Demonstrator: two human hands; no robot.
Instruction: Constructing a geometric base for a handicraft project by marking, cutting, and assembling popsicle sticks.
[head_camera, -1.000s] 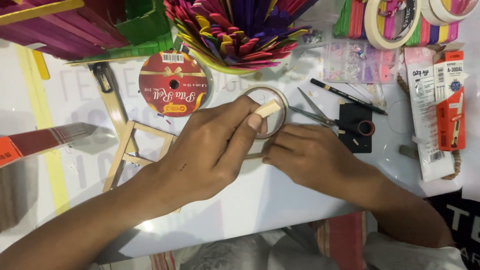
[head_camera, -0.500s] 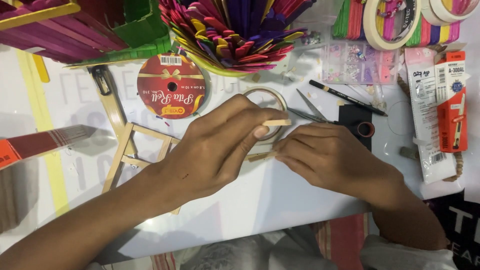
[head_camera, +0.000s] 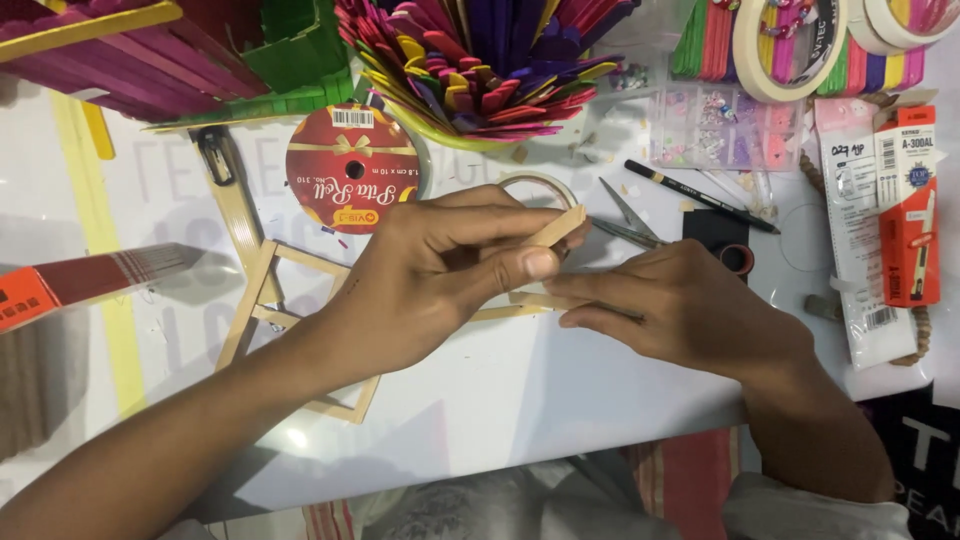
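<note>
Left hand (head_camera: 450, 265) pinches a wooden stick (head_camera: 556, 228) (red ribbon spool (head_camera: 352, 182) behind).

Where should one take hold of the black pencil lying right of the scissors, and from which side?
Grip the black pencil around its middle, coming from above. It lies flat and slanted on the white table, and its middle shows bare. Its right end lies close to the clear plastic box of beads, so that end probably gives fingers less room.
</note>
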